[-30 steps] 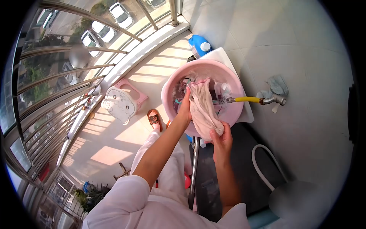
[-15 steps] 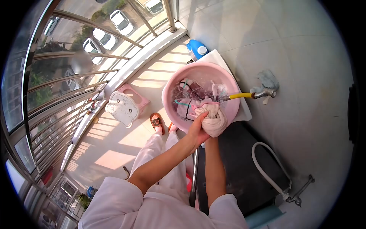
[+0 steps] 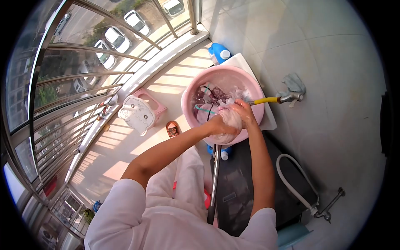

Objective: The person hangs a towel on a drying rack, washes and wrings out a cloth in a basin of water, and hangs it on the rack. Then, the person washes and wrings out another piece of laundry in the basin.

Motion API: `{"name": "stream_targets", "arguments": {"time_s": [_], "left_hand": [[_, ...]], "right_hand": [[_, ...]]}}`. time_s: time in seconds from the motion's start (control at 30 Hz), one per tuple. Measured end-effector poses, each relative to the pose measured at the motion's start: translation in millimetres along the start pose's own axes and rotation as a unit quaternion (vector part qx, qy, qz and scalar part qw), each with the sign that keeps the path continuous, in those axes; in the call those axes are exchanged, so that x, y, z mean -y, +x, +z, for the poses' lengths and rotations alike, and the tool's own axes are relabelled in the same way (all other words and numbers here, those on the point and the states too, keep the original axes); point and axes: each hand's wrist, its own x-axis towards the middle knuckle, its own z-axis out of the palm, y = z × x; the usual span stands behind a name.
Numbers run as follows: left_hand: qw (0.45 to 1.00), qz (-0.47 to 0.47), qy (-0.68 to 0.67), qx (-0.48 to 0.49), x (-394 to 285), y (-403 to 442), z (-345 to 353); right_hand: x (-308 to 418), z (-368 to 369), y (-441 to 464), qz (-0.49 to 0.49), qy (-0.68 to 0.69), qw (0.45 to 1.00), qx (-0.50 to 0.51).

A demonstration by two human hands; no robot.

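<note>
A wet, pale pink bundle of cloth (image 3: 231,119) is bunched up over the near side of a pink basin (image 3: 192,81). My left hand (image 3: 220,128) is wrapped round its lower left part. On its right side, close under the tap's outlet, my right hand (image 3: 243,111) grips the cloth with bent fingers, some of them hidden. More wet laundry (image 3: 214,93), dark and pale pieces with straps, lies in the water. The tap (image 3: 287,99) has a yellow sleeve (image 3: 266,100) and reaches over the basin's right rim.
A grey rag (image 3: 294,84) hangs at the tap. Blue bottles (image 3: 217,51) stand behind and below the basin. To the left is a pink-and-white stool (image 3: 138,113). A metal pole (image 3: 215,175) leans beside a black surface (image 3: 241,196); a white hose (image 3: 287,183) curves at right. Railings line the window.
My right hand has moved from beneath the bundle up to its right side near the tap outlet. The cloth has shifted inward over the basin and looks wetter and looser.
</note>
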Motion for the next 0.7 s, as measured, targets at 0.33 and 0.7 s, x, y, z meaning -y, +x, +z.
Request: {"name": "stream_targets", "arguments": {"time_s": [0.33,0.7], "left_hand": [[0.992,-0.002,-0.044,0.116,-6,0,-28],[0.915,-0.035,-0.198,0.350,-34,-35,-37]], "right_hand": [[31,4,-52,-0.091,0.043,0.995,0.020],[94,60,-143,-0.296,0.071,0.946,0.113]]}}
